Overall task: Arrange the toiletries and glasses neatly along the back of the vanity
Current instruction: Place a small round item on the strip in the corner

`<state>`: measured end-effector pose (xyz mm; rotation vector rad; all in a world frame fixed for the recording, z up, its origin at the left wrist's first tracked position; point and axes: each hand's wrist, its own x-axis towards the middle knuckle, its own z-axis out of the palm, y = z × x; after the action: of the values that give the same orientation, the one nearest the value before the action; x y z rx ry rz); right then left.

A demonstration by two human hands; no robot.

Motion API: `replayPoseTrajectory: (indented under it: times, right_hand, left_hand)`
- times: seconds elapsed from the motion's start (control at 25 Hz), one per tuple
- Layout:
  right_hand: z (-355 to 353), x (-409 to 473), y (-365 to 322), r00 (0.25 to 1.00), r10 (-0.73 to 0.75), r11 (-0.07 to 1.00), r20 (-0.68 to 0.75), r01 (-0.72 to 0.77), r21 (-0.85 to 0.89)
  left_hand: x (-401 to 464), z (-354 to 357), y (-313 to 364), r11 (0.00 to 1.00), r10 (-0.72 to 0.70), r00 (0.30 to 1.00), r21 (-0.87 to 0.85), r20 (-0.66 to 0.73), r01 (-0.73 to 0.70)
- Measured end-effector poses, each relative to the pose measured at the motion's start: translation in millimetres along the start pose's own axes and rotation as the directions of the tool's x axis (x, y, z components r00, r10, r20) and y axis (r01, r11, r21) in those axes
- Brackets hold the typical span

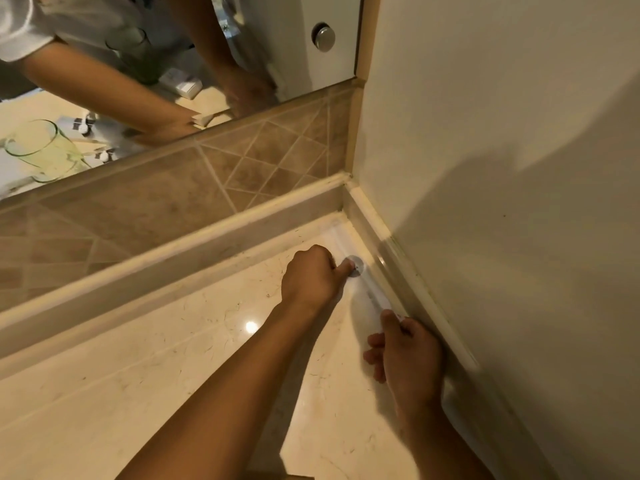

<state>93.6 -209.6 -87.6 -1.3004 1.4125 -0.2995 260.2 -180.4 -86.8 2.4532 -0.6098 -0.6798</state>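
At the far left, the mirror [173,64] reflects a greenish drinking glass [41,150] and some small white packets [183,84]; the real ones lie outside the picture, so their true places on the counter cannot be read. The glass looks thin-walled and fragile, smooth enough to slip, and is best taken around the body rather than by the rim.

Further right, the left hand [311,278] is curled into a fist, its thumb pressing a small round silver cap [356,266]. That cap seems to end a long pale tube [367,292] lying flat on the marble vanity top [173,375], tight against the right-hand wall ledge [408,271] near the far corner. I judge it light and somewhat soft, likely to roll or dent, so holding it at both ends suits it.

At the right, the right hand [405,348] rests at the tube's near end with fingers bent; whether it actually pinches the tube I cannot tell, since the end is covered. Motion blur washes out the tube's outline, and any label is unreadable.
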Motion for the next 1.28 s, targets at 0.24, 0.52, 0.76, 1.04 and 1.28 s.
replayPoseTrajectory:
  times: [0.24,0.52,0.76,1.04,1.28]
  right_hand:
    - [-10,-28,14,0.902,-0.417,0.875,-0.113,0.365,-0.317]
    - [-2,-18,3,0.742,-0.636,0.5,0.21,0.604,-0.621]
    - [3,-1,5,0.757,-0.524,0.263,0.39,0.579,-0.772]
    - [11,4,6,0.784,-0.472,0.25,0.403,0.558,-0.791]
    - [14,0,1,0.8,-0.499,0.227,0.334,0.492,-0.841]
  left_hand:
    - [-15,0,-11,0.923,0.366,0.897,0.216,-0.248,-0.317]
    - [-10,5,-29,0.777,0.465,0.885,0.475,0.007,-0.412]
    - [-2,15,-36,0.755,0.437,0.896,0.509,0.08,-0.414]
    - [10,15,-33,0.741,0.439,0.893,0.524,0.097,-0.421]
    - [12,16,-31,0.736,0.441,0.893,0.534,0.087,-0.415]
